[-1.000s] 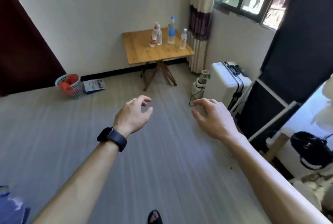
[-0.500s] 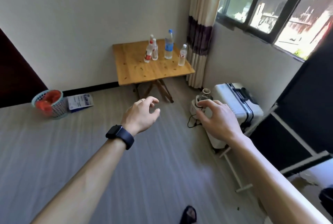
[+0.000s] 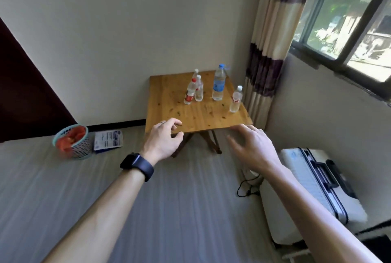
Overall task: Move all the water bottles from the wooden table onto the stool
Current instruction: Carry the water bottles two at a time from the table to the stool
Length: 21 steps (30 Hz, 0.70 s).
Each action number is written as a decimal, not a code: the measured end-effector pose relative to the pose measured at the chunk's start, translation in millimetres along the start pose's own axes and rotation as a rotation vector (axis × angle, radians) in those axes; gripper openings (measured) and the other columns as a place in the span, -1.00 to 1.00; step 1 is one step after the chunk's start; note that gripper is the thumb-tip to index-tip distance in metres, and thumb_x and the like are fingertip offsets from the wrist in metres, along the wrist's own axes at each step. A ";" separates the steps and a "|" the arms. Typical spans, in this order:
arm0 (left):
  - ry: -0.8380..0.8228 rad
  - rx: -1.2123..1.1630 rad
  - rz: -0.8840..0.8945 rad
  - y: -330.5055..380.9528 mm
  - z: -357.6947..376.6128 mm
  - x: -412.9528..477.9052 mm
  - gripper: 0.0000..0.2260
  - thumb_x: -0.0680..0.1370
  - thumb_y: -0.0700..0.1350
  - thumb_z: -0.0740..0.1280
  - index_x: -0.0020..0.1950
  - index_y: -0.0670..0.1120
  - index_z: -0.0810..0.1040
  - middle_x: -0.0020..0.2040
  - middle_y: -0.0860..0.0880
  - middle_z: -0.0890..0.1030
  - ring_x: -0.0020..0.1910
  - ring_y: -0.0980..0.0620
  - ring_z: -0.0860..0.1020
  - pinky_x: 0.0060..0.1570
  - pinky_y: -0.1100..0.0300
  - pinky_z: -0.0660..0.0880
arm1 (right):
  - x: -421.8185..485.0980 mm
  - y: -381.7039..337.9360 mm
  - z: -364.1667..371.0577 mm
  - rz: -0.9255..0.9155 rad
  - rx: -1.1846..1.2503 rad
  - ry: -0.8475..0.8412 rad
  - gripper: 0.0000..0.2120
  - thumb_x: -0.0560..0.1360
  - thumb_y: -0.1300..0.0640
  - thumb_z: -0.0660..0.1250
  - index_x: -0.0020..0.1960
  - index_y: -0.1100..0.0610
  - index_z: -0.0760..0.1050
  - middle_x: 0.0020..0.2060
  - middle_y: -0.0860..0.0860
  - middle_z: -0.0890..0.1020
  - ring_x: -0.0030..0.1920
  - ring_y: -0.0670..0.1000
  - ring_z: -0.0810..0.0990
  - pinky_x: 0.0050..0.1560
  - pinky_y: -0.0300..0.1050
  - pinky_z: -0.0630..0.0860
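Empty and loosely curled, the left hand (image 3: 164, 141) and right hand (image 3: 252, 147) hover at the near edge of the wooden table (image 3: 169, 103), its four, perhaps five, water bottles (image 3: 218, 84) upright toward the far side; best to reach over and grip one mid-body per hand.

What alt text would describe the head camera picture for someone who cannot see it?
A person's left hand and right hand reach, empty, toward a wooden table holding several upright water bottles, beside a curtained window.
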<state>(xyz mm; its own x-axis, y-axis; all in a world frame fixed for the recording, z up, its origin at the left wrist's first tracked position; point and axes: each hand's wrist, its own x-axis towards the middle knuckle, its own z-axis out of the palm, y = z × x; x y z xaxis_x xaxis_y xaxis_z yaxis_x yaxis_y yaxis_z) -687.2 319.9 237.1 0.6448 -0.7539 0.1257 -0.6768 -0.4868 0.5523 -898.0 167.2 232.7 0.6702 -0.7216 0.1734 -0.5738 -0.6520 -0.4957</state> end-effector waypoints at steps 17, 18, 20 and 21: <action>-0.037 0.011 0.028 -33.1 43.3 325.9 -0.75 0.61 0.00 0.31 0.27 0.04 0.51 0.06 0.12 0.49 0.00 0.15 0.42 -0.32 0.47 0.22 | 328.0 39.7 67.5 0.003 -0.026 -0.060 -0.59 0.54 -0.21 0.24 0.35 -0.16 0.43 0.19 -0.11 0.59 0.24 0.03 0.52 0.14 0.00 0.51; -0.044 0.005 0.027 -35.3 47.2 340.5 -0.76 0.60 -0.01 0.31 0.27 0.03 0.51 0.04 0.13 0.48 0.02 0.13 0.45 -0.30 0.43 0.25 | 344.0 42.1 72.5 0.006 -0.026 -0.069 -0.59 0.54 -0.20 0.24 0.36 -0.16 0.42 0.19 -0.12 0.59 0.24 0.03 0.52 0.14 0.00 0.51; -0.044 -0.006 0.011 -42.8 56.7 369.8 -0.75 0.60 -0.02 0.31 0.27 0.02 0.51 0.04 0.12 0.50 0.04 0.12 0.47 -0.23 0.33 0.29 | 377.5 48.3 84.7 0.014 -0.022 -0.094 -0.58 0.54 -0.20 0.24 0.38 -0.16 0.40 0.19 -0.12 0.58 0.23 0.01 0.53 0.13 0.01 0.53; -0.043 -0.008 -0.001 -47.7 61.8 384.1 -0.75 0.60 -0.02 0.31 0.27 0.02 0.51 0.06 0.11 0.51 0.02 0.14 0.45 -0.24 0.34 0.28 | 394.7 52.5 92.6 0.021 -0.017 -0.111 -0.58 0.54 -0.20 0.24 0.38 -0.16 0.39 0.19 -0.12 0.59 0.22 0.00 0.54 0.13 0.01 0.53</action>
<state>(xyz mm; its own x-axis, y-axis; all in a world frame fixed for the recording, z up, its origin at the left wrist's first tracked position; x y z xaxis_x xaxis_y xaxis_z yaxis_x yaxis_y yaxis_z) -429.2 26.2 208.1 0.6299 -0.7715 0.0898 -0.6729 -0.4843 0.5591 -620.0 -130.2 196.3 0.7057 -0.7053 0.0671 -0.5952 -0.6415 -0.4840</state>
